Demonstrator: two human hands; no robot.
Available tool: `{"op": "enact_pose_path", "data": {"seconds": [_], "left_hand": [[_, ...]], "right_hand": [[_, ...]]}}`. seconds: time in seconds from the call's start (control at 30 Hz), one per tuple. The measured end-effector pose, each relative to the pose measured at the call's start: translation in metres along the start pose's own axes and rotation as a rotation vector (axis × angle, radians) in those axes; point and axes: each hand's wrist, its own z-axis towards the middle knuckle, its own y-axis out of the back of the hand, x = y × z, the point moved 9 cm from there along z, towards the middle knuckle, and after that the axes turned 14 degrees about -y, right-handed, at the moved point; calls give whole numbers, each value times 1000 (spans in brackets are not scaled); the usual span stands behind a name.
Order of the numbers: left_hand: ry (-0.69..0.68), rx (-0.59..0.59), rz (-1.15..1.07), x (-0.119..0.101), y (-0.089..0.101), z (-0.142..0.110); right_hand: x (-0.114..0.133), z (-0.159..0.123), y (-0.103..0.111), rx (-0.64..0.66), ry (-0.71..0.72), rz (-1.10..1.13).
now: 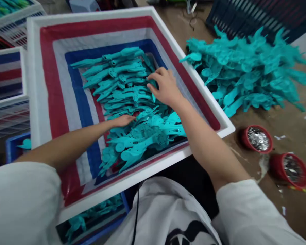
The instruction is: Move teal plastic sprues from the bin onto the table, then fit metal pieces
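Note:
A white crate (89, 17) lined with red, white and blue striped cloth (58, 85) is in front of me, holding many teal plastic parts. Long, flat teal parts (114, 73) lie in layered rows at the far side. Nearer to me is a looser, jumbled heap of teal parts (148, 132). My left hand (123, 120) reaches in between the rows and the heap, fingers stretched out; their tips are partly lost among the parts. Over the right end of the rows, my right hand (165, 85) has its thumb and fingers curved and apart, with nothing visibly held.
A big pile of teal parts (250, 68) stands right of the crate, before a dark basket (260, 17). Two red tubs of small shiny metal pieces (257, 137) are on the brown surface. More crates (7, 75) stand at left, and a blue crate (124, 202) lies below.

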Motion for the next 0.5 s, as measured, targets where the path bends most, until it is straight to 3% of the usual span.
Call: {"op": "enact_pose_path", "data": {"seconds": [0.13, 0.2, 0.23, 0.37, 0.5], "left_hand": [[178, -46, 195, 45, 80, 38], [242, -69, 313, 62, 111, 61], [256, -62, 351, 68, 118, 74], [276, 11, 399, 83, 103, 115], [312, 26, 405, 89, 79, 128]], "right_hand": [[-28, 15, 12, -54, -91, -2], [-21, 17, 19, -43, -103, -32], [-14, 16, 22, -23, -89, -43], [3, 8, 27, 64, -72, -45], [-2, 9, 39, 28, -119, -18]]}}
